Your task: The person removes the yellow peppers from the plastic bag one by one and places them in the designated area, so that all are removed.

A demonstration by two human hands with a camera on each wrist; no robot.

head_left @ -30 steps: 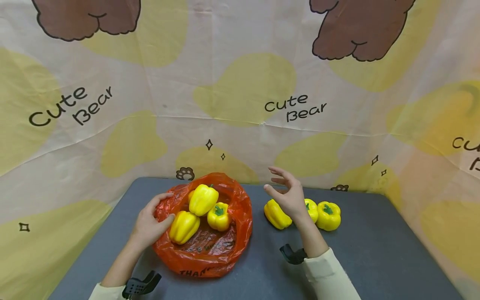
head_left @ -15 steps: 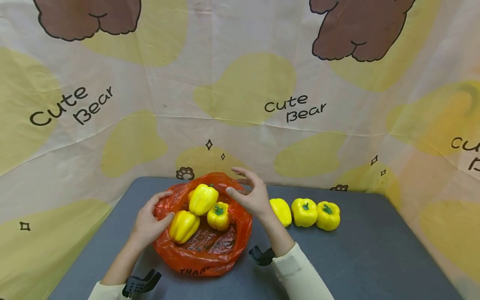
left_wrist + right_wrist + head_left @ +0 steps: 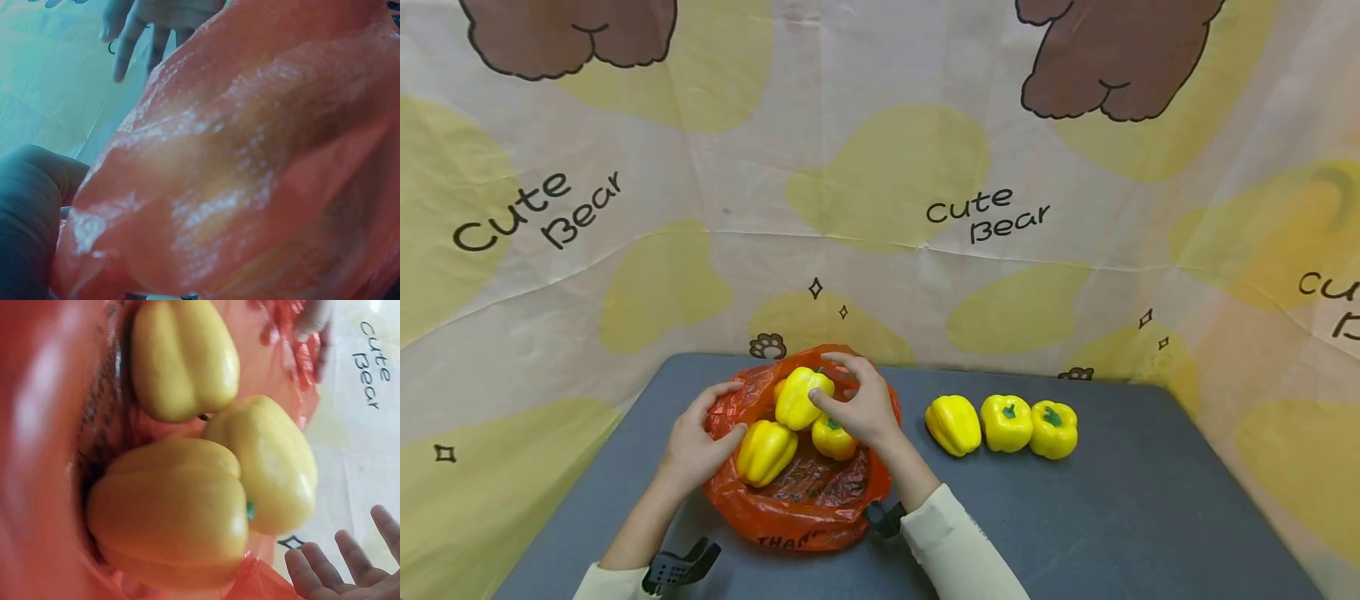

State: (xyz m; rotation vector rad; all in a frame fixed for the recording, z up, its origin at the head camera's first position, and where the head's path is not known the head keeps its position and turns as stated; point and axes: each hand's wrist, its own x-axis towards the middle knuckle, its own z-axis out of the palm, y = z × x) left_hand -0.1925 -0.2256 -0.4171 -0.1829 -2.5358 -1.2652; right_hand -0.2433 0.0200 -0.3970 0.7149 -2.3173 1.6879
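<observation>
A red plastic bag (image 3: 797, 525) stands open-mouthed on the table, its rim rolled outward. My left hand (image 3: 694, 446) grips the bag's left rim; in the left wrist view, the red film (image 3: 250, 162) hides most of that hand. Inside the bag lie yellow bell peppers: one at the front left (image 3: 766, 454), one on top (image 3: 801, 400) and one at the right (image 3: 832, 442). Part of another shows behind them. Over the bag's right side hovers my right hand (image 3: 865, 404), fingers spread and holding nothing. Its fingers (image 3: 353, 559) appear apart from the peppers in the right wrist view.
To the right of the bag, three yellow bell peppers (image 3: 1007, 423) sit in a row on the grey table (image 3: 1075, 517). A printed cloth (image 3: 880, 183) hangs behind the table and along its sides.
My right hand has moved left, from above the row of peppers to over the bag. The left hand stays on the rim, and the peppers have not moved.
</observation>
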